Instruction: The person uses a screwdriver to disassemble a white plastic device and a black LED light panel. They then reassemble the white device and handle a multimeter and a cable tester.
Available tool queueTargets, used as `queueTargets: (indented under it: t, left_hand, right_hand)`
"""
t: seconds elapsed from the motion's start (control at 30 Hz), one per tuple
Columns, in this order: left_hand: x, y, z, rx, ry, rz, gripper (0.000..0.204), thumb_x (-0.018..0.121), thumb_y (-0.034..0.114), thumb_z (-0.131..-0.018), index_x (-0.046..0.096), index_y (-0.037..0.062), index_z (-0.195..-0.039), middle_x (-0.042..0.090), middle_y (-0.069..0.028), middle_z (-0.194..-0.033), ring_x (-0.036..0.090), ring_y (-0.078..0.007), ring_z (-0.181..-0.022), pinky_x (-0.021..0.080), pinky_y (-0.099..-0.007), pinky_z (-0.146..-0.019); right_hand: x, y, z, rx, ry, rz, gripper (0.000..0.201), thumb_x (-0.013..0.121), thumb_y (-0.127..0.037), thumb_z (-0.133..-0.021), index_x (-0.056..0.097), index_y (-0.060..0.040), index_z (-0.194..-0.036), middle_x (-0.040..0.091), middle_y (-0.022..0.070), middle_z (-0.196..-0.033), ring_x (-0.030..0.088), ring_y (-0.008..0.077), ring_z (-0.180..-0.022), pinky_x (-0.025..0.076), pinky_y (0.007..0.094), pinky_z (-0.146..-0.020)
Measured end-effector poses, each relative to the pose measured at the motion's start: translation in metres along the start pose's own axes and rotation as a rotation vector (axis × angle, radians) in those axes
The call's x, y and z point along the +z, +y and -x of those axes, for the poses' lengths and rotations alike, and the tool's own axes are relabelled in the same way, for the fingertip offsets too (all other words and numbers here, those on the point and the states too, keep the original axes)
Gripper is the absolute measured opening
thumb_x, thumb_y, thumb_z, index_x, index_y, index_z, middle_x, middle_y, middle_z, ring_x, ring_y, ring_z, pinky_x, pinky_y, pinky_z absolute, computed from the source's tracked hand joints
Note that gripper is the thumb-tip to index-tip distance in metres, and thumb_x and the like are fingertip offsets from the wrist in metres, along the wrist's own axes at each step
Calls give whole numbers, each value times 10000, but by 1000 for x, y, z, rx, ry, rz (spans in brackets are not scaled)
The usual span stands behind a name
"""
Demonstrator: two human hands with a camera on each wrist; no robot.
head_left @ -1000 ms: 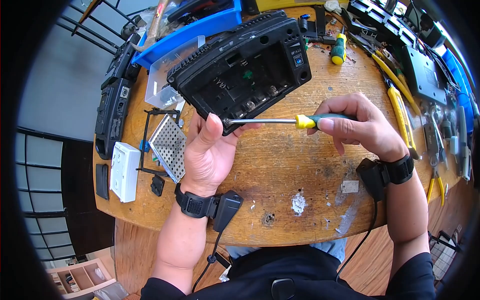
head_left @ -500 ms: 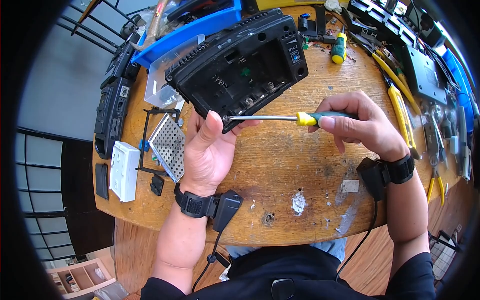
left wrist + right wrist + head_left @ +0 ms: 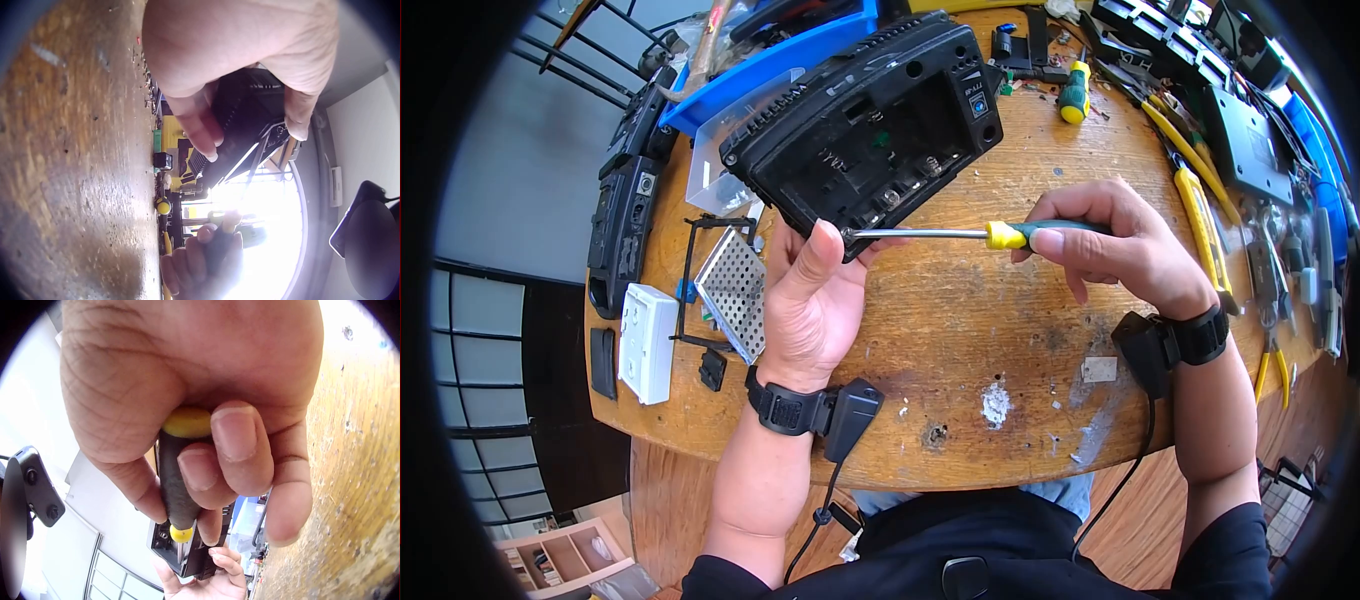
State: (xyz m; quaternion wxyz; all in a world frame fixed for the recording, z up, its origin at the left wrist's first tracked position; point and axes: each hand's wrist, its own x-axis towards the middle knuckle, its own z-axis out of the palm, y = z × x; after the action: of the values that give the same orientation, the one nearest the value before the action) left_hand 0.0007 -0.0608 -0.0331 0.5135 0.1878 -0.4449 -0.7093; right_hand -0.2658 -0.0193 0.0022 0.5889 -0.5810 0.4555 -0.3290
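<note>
A black plastic housing (image 3: 850, 165) hangs tilted above the wooden table (image 3: 940, 370); metal springs show in its open compartment. My left hand (image 3: 815, 310) grips its lower corner, thumb in front and the other fingers behind, as the left wrist view also shows. My right hand (image 3: 1135, 240) holds a screwdriver (image 3: 1002, 235) with a dark green handle and yellow collar. Its shaft lies nearly level, and the tip meets the housing's lower corner beside my left thumb. In the right wrist view, thumb and fingers wrap the screwdriver handle (image 3: 178, 481), while the left hand (image 3: 212, 584) shows beyond.
Left of my left hand lie a perforated metal plate (image 3: 738, 290) and a white box (image 3: 650, 340). A blue bin (image 3: 790, 60) stands behind the housing. A second screwdriver (image 3: 1076, 95), a yellow-handled cutter (image 3: 1200, 220) and pliers (image 3: 1272, 370) lie to the right.
The housing has shifted slightly left and up in the head view, and the screwdriver with it. Both hands keep their holds, and the tip stays at the same corner.
</note>
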Motion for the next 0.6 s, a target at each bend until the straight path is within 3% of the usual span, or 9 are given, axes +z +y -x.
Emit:
queueTargets:
  t: [0.27, 0.6]
  left_hand:
    - [8, 2, 0, 51, 33, -39, 500, 724, 216, -840, 494, 75, -1262, 591, -80, -1228, 569, -230, -1131, 463, -454, -973]
    - [9, -1, -2, 64, -7, -74, 493, 725, 221, -839, 508, 71, -1255, 619, -79, -1182, 596, -228, -1095, 482, -454, -946]
  right_hand:
    - [0, 5, -2, -21, 1, 16, 378, 629, -366, -908, 682, 7, -934, 520, -27, -609, 491, 54, -526, 398, 209, -456]
    - [2, -3, 0, 20, 26, -9, 405, 621, -395, -912, 678, 5, -932, 518, -25, -604, 498, 49, -521, 403, 206, -461]
